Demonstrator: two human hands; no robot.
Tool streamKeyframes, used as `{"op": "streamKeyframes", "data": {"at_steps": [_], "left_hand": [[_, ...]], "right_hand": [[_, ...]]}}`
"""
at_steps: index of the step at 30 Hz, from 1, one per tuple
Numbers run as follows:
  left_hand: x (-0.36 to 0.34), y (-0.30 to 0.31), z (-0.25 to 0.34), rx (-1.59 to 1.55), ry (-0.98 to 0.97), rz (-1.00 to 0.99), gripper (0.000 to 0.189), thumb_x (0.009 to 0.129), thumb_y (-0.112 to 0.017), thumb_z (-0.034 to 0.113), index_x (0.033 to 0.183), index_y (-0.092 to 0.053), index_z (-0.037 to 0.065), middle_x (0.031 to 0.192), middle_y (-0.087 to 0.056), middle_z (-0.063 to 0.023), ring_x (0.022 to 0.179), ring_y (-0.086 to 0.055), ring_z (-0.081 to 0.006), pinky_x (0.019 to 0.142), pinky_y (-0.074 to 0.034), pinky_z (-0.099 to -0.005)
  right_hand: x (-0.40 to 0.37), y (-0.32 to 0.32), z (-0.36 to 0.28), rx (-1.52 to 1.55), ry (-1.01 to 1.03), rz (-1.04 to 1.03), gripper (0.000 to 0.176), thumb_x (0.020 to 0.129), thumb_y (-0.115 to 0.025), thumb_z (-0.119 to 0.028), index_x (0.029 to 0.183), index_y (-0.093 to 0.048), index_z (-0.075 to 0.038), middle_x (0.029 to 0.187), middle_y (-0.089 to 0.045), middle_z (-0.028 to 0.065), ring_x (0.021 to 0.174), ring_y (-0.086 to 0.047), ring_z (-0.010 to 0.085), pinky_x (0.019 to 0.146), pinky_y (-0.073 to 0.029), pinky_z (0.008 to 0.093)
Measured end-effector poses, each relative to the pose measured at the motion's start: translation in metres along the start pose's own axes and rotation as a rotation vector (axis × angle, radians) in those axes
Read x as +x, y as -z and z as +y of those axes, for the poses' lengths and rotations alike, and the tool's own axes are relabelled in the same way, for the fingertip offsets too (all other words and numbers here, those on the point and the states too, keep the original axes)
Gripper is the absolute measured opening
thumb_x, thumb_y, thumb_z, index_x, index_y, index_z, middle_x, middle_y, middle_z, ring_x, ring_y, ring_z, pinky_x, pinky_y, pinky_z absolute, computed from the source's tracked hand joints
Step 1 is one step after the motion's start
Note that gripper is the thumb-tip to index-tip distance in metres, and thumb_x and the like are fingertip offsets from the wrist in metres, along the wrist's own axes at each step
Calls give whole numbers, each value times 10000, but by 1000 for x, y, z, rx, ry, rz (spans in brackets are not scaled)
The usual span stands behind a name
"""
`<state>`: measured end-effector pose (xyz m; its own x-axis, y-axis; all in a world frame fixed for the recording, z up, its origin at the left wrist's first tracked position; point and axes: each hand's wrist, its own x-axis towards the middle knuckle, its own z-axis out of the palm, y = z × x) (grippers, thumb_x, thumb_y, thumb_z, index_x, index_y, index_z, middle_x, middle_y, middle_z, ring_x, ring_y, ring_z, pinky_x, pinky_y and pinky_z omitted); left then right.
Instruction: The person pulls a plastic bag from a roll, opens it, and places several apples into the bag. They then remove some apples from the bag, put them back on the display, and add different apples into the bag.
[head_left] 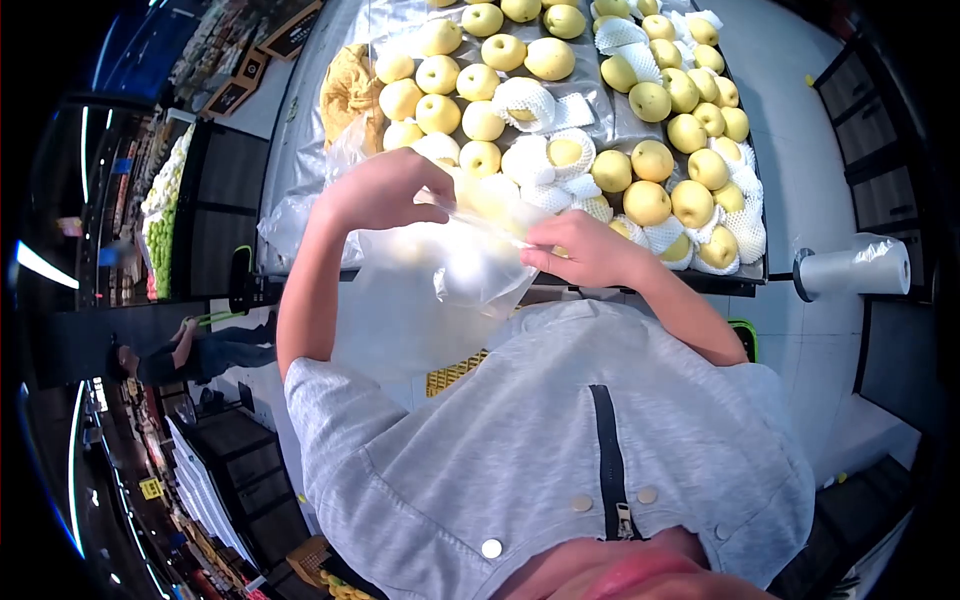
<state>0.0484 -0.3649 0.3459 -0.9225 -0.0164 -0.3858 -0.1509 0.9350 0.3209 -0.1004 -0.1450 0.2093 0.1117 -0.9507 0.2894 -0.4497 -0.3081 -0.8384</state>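
A clear plastic bag (430, 285) hangs in front of my chest, over the near edge of a fruit display. My left hand (390, 188) is closed on the bag's upper edge, fingers curled inward. Opposite it, my right hand (590, 248) pinches the bag's other side between thumb and fingers. Glare on the film hides whether anything is inside. Just beyond my hands lie loose yellow pears (648, 203), several of them wrapped in white foam nets (525, 100).
A roll of plastic bags (850, 270) sits on a holder at the right. Crumpled brown-yellow material (350, 95) lies at the display's left. Below the bag, part of a yellow basket (455, 373) shows. Another person (200, 352) stands in the aisle at left.
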Motion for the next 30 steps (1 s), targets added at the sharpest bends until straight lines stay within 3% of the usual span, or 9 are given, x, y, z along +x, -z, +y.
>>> {"op": "streamKeyframes", "data": {"at_steps": [5, 12, 15, 16, 18, 20, 22, 25, 30], "left_hand": [[54, 0, -30, -2, -159, 4, 102, 842, -668, 85, 926, -704, 39, 900, -714, -93, 846, -665, -281, 762, -512, -361], [110, 22, -28, 385, -555, 934, 124, 780, -695, 50, 884, -685, 116, 894, -654, -27, 897, -607, -234, 812, -455, -393], [118, 5, -14, 312, -330, 1157, 169, 774, -710, 51, 920, -685, 133, 901, -640, -27, 885, -603, -234, 786, -460, -392], [120, -9, -12, 254, -259, 1220, 207, 769, -735, 81, 962, -673, 118, 893, -618, -35, 852, -594, -229, 711, -469, -366], [124, -45, 1, -82, -99, 1215, 248, 762, -769, 165, 957, -636, 89, 828, -596, -52, 748, -588, -225, 612, -464, -351], [132, -73, 23, -376, 210, 1047, 280, 771, -771, 276, 857, -602, 71, 759, -589, -58, 640, -577, -235, 556, -454, -357], [148, -100, 23, -345, 426, 865, 330, 802, -736, 355, 786, -573, 69, 661, -562, -60, 564, -559, -240, 538, -449, -365], [159, -128, 8, -591, 440, 733, 334, 862, -658, 299, 712, -571, 13, 574, -559, -91, 507, -552, -235, 532, -447, -352], [160, -139, -6, -684, 420, 779, 285, 883, -634, 194, 686, -579, -5, 554, -568, -104, 475, -516, -179, 524, -425, -305]], "right_hand": [[-10, -20, 30, 114, -153, 96, 198, 939, -600, -210, 903, -643, -20, 747, -647, 142, 674, -632, 285, 629, -479, 361], [24, -10, 54, 202, -237, 268, 195, 977, -562, -167, 949, -636, 11, 837, -690, 78, 772, -668, 180, 728, -521, 302], [37, 1, 66, 196, -228, 398, 171, 972, -558, -126, 972, -633, 28, 874, -692, 87, 802, -671, 164, 761, -524, 299], [40, 3, 70, 196, -234, 450, 162, 968, -560, -115, 977, -632, 30, 873, -691, 88, 805, -672, 161, 764, -524, 298], [40, 7, 80, 138, -246, 518, 134, 929, -604, -103, 975, -637, 18, 863, -687, 115, 787, -666, 215, 732, -521, 329], [37, 6, 88, 49, -254, 581, 150, 914, -632, -145, 945, -640, 1, 805, -670, 130, 730, -653, 282, 677, -513, 353], [32, 3, 104, -104, -210, 549, 130, 852, -685, -133, 866, -644, -10, 763, -646, 125, 714, -623, 318, 665, -492, 386], [25, 14, 115, -273, -19, 420, 122, 802, -719, -130, 794, -652, -29, 763, -648, 105, 722, -618, 301, 676, -488, 404], [-1, 49, 136, -180, -215, 691, 115, 828, -690, -120, 904, -669, -36, 861, -669, 100, 826, -647, 301, 745, -515, 381]]}}
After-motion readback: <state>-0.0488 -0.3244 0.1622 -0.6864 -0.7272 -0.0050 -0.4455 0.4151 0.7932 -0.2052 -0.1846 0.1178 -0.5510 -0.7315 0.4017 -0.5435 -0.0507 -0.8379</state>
